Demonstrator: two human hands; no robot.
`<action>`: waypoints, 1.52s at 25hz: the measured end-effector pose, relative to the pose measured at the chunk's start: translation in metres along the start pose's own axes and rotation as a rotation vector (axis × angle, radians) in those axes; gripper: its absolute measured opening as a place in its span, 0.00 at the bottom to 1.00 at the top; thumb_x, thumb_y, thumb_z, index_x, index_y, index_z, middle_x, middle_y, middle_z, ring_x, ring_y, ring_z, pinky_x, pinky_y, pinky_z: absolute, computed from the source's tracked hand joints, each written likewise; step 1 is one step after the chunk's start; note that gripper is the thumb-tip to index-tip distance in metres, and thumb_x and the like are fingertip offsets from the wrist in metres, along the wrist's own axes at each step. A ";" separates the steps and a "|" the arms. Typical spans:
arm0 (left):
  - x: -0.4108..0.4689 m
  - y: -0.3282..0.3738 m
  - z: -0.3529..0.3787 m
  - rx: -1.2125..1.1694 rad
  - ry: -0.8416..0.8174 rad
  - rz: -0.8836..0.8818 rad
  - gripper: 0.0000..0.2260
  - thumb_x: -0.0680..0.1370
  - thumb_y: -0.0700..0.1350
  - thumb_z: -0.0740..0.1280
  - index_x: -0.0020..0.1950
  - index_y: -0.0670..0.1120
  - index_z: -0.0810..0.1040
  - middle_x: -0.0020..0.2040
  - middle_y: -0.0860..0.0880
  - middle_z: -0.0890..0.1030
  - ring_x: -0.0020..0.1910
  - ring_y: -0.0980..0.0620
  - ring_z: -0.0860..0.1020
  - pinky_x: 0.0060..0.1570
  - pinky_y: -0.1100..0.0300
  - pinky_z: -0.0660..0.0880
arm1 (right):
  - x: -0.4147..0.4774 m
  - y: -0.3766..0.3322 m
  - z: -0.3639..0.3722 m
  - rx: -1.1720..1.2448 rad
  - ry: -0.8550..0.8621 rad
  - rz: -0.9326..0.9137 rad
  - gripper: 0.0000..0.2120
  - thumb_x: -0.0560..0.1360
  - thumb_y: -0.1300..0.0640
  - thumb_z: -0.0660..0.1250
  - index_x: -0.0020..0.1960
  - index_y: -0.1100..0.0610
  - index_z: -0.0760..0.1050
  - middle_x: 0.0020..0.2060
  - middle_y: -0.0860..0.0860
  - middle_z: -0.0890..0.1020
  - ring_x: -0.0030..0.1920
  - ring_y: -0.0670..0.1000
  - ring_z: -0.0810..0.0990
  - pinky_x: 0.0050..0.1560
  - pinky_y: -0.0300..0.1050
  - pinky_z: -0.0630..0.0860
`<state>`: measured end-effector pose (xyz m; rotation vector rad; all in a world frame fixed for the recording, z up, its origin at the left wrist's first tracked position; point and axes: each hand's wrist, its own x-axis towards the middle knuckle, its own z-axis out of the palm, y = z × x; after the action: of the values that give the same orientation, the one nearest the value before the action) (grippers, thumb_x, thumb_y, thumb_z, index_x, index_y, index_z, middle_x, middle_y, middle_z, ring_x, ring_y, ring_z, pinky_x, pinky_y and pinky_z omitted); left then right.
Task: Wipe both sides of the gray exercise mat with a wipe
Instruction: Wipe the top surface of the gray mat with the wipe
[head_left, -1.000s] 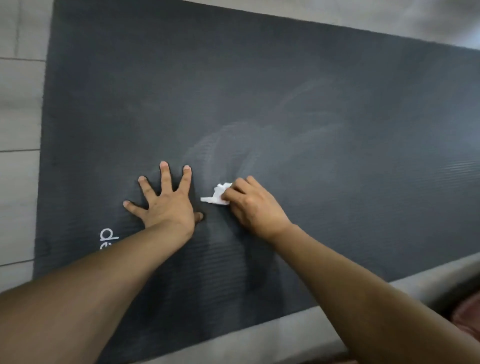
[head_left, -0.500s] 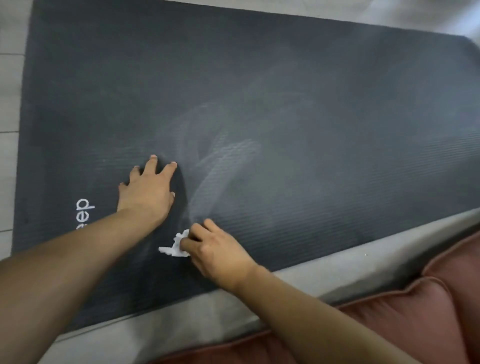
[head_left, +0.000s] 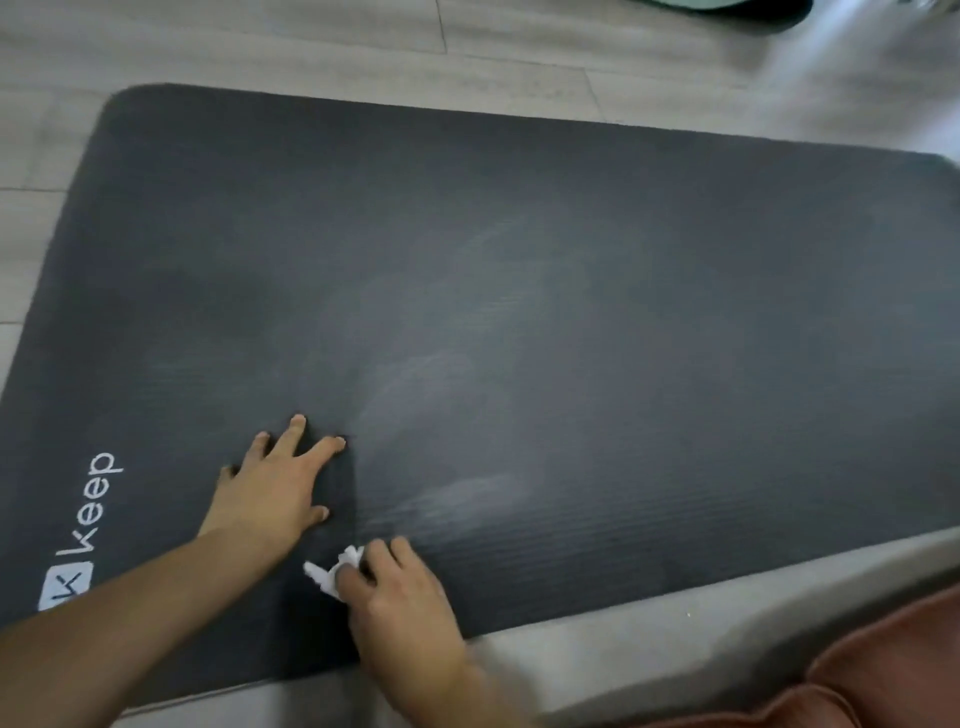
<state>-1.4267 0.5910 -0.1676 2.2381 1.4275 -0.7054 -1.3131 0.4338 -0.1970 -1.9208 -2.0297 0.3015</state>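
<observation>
White wipe (head_left: 332, 574) under right hand (head_left: 402, 608), mat (head_left: 571, 312).

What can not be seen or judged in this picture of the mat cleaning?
- Underside of the mat: head view, it lies face-down on the floor, so whether it was wiped is unknown.
- Most of the wipe: covered by the right hand.
- Mat's right end: cut by the frame edge.
- Dark thing at top: cut off and blurred.
- Reddish cushion: only a corner shows.
- Left hand: its palm is hidden.
</observation>
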 end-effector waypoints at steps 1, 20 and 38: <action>0.003 0.008 -0.010 -0.003 0.021 -0.029 0.28 0.79 0.54 0.68 0.77 0.59 0.61 0.78 0.46 0.57 0.74 0.38 0.64 0.68 0.41 0.71 | 0.000 0.000 -0.001 0.000 -0.017 -0.133 0.06 0.73 0.56 0.62 0.48 0.52 0.76 0.41 0.50 0.73 0.40 0.52 0.72 0.38 0.44 0.73; 0.240 0.165 -0.096 -0.069 0.624 0.183 0.22 0.84 0.50 0.57 0.79 0.51 0.64 0.81 0.47 0.62 0.80 0.41 0.59 0.78 0.42 0.56 | 0.154 0.323 -0.087 -0.109 0.217 0.088 0.10 0.71 0.65 0.68 0.48 0.53 0.76 0.42 0.48 0.72 0.40 0.51 0.67 0.40 0.44 0.71; 0.337 0.173 -0.152 0.026 0.593 0.127 0.27 0.82 0.57 0.50 0.83 0.56 0.57 0.82 0.48 0.59 0.81 0.42 0.58 0.76 0.34 0.53 | 0.464 0.432 -0.082 -0.189 0.321 0.013 0.06 0.72 0.66 0.66 0.44 0.57 0.78 0.41 0.53 0.78 0.43 0.56 0.73 0.39 0.50 0.72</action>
<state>-1.1184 0.8489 -0.2399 2.6605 1.4994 -0.0036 -0.8998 0.9191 -0.2400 -1.9429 -1.8871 -0.1925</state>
